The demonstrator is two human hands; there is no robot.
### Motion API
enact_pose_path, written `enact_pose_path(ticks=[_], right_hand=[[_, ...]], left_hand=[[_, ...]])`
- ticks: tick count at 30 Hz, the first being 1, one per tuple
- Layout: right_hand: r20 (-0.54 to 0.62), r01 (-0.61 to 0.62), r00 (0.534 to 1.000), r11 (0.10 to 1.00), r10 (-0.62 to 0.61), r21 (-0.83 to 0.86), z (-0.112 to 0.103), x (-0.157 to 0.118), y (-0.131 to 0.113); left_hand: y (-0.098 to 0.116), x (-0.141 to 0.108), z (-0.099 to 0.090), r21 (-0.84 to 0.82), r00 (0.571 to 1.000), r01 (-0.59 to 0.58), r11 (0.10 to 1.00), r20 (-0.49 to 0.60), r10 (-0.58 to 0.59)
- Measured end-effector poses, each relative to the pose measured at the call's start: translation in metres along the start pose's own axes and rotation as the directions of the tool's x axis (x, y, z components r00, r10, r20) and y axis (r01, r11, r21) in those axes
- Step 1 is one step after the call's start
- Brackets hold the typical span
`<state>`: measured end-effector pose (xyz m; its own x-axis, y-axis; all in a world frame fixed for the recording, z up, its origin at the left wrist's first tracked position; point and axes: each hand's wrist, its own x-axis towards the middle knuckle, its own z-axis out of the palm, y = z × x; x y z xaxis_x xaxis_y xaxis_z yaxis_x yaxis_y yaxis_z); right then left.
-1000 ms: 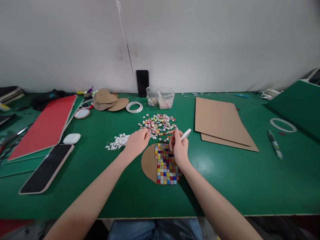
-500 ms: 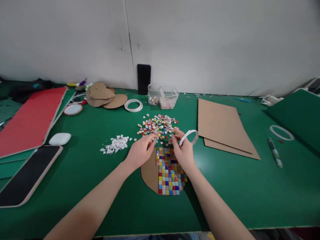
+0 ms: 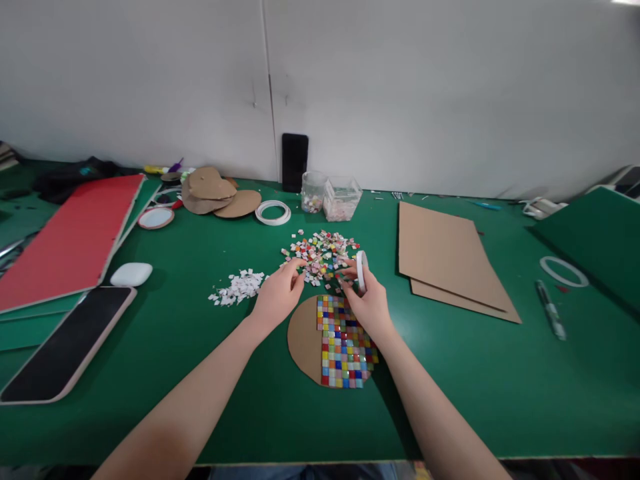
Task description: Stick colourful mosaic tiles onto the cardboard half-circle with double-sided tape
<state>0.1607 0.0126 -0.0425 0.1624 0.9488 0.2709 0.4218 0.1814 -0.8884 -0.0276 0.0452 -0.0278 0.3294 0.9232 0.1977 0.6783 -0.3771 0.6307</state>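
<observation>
Left hand [image 3: 277, 293] and right hand [image 3: 369, 303] had drawn slightly apart beside the loose tiles [image 3: 320, 252], the right holding a white ring [image 3: 360, 270] turned edge-on, the left's bent fingers' hold unclear; placing seemed paused over the part-tiled cardboard disc [image 3: 304, 333] between the forearms.

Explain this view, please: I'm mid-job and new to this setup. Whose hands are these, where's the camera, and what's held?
There's no machine: these are one person's bare hands, and every picture comes from a single head-worn camera looking forward and down. The right hand holds a white ring, perhaps tape. The left hand is beside loose tiles; whether it grips one, I can't tell. On the green table, nearer the wearer, lies a cardboard disc partly covered by a coloured mosaic. White scraps lie left, cardboard sheets right.
</observation>
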Motion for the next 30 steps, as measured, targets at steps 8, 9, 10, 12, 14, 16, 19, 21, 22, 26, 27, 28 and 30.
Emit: enact_pose_path(ticks=[8, 9, 10, 12, 14, 16, 19, 21, 22, 26, 27, 28, 30], right_hand=[[-0.183, -0.065, 0.976, 0.961, 0.117, 0.271, -0.010, 0.007, -0.007], [-0.222, -0.065, 0.966, 0.953, 0.135, 0.295, -0.012, 0.008, -0.006], [-0.255, -0.070, 0.954, 0.945, 0.157, 0.319, -0.015, 0.009, -0.005], [-0.299, -0.092, 0.931, 0.926, 0.210, 0.366, -0.018, 0.011, -0.001], [-0.316, -0.113, 0.917, 0.917, 0.245, 0.384, -0.021, 0.013, 0.003], [-0.333, -0.121, 0.912, 0.932, 0.240, 0.340, -0.022, 0.014, 0.007], [-0.354, -0.130, 0.918, 0.979, 0.178, 0.156, -0.024, 0.015, 0.012], [-0.306, -0.152, 0.940, 0.988, 0.153, 0.026, -0.025, 0.016, 0.015], [-0.258, -0.163, 0.954, 0.986, 0.151, -0.025, -0.026, 0.017, 0.016], [-0.070, -0.159, 0.986, 0.981, 0.151, -0.112, -0.031, 0.018, 0.023], [-0.033, -0.149, 0.989, 0.983, 0.146, -0.104, -0.032, 0.018, 0.025], [0.008, -0.136, 0.990, 0.987, 0.137, -0.087, -0.033, 0.018, 0.026], [0.083, -0.105, 0.990, 0.993, 0.110, -0.057, -0.035, 0.018, 0.028]], left_hand=[[-0.003, 0.001, -0.002, -0.025, 0.994, 0.049, 0.998, -0.092, -0.051], [-0.003, 0.002, -0.002, -0.028, 0.994, 0.049, 0.998, -0.092, -0.051], [-0.003, 0.002, -0.001, -0.032, 0.995, 0.044, 0.999, -0.091, -0.047], [-0.003, 0.001, 0.000, -0.043, 0.996, 0.031, 0.999, -0.085, -0.034], [-0.001, 0.001, 0.000, -0.056, 0.996, 0.021, 0.998, -0.081, -0.026], [0.000, 0.001, -0.001, -0.066, 0.997, 0.018, 0.998, -0.076, -0.023], [0.000, 0.001, -0.001, -0.066, 0.997, 0.021, 0.998, -0.072, -0.025], [-0.001, 0.002, -0.001, -0.058, 0.997, 0.024, 0.998, -0.077, -0.028], [-0.002, 0.002, 0.000, -0.057, 0.996, 0.024, 0.998, -0.080, -0.029], [-0.004, 0.002, 0.001, -0.066, 0.997, 0.020, 0.998, -0.074, -0.025], [-0.004, 0.002, 0.001, -0.067, 0.997, 0.017, 0.998, -0.074, -0.022], [-0.004, 0.002, 0.001, -0.065, 0.997, 0.015, 0.998, -0.075, -0.020], [-0.004, 0.002, 0.001, -0.057, 0.997, 0.015, 0.998, -0.074, -0.019]])
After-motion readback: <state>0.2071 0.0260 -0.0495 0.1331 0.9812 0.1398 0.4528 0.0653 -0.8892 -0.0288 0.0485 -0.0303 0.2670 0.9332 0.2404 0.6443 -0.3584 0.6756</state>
